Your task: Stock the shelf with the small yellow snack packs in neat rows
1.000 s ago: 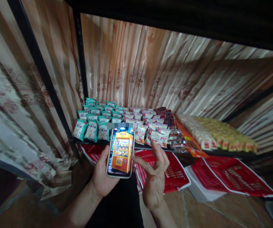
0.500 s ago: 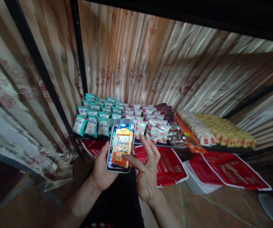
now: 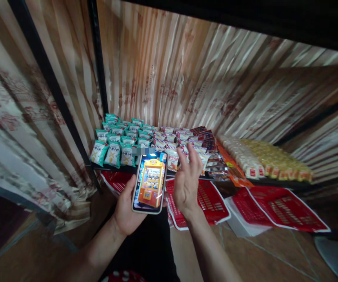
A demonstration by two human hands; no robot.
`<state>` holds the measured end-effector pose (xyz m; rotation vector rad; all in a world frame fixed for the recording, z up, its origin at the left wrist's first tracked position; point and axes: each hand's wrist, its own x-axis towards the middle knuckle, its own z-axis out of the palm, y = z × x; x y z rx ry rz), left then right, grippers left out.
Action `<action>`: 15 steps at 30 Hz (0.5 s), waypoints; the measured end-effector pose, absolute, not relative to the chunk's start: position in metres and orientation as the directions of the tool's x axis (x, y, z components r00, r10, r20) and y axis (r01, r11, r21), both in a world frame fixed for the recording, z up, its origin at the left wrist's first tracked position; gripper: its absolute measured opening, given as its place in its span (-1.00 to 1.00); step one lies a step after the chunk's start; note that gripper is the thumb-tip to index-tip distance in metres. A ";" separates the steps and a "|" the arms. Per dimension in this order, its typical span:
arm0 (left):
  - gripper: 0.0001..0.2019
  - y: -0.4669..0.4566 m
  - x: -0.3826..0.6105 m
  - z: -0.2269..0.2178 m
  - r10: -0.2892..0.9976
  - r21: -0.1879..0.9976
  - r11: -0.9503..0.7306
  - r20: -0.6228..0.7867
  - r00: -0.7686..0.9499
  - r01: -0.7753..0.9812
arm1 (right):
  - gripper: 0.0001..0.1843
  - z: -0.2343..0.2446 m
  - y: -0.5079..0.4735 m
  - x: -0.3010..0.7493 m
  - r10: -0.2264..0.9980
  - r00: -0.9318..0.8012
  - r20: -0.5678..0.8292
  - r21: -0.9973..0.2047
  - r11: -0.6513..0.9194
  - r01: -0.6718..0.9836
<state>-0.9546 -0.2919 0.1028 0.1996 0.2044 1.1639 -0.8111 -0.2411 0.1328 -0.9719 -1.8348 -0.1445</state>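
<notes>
A lit smartphone (image 3: 150,182) lies upright in my left hand (image 3: 128,215), whose fingers wrap round its left edge and underside. Its screen shows a yellow cabinet picture with rows of small figures. Just right of the phone, my right hand (image 3: 187,182) is raised and apart from it, fingers spread and holding nothing. Behind the phone, teal-and-white snack bags (image 3: 113,154) stand in rows on a low shelf. White striped-top snack packets (image 3: 173,156) stand beside them, partly hidden by my right hand.
Dark packets (image 3: 207,139), an orange pack (image 3: 230,166), white-wrapped items (image 3: 242,158) and yellow packs (image 3: 280,160) fill the shelf's right part. Red baskets (image 3: 214,203) (image 3: 292,207) and a white box (image 3: 245,219) sit below. Black poles (image 3: 98,58) and patterned curtains (image 3: 157,66) surround the shelf.
My right hand has lifted its index finger off the phone screen and moved up and to the right. My left hand keeps the phone in about the same place.
</notes>
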 end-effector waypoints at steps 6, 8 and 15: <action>-0.45 -0.294 -0.959 0.100 0.916 0.305 0.393 -0.054 0.396 -0.867 | -0.48 0.133 -0.234 -0.805 0.585 0.213 0.783 -0.591 0.592 0.547; -0.45 -0.292 -0.960 0.099 0.918 0.301 0.388 -0.045 0.393 -0.871 | -0.48 0.129 -0.242 -0.805 0.603 0.200 0.772 -0.603 0.595 0.532; -0.45 -0.291 -0.962 0.100 0.918 0.284 0.378 0.008 0.396 -0.881 | -0.47 0.116 -0.258 -0.800 0.638 0.185 0.747 -0.619 0.567 0.543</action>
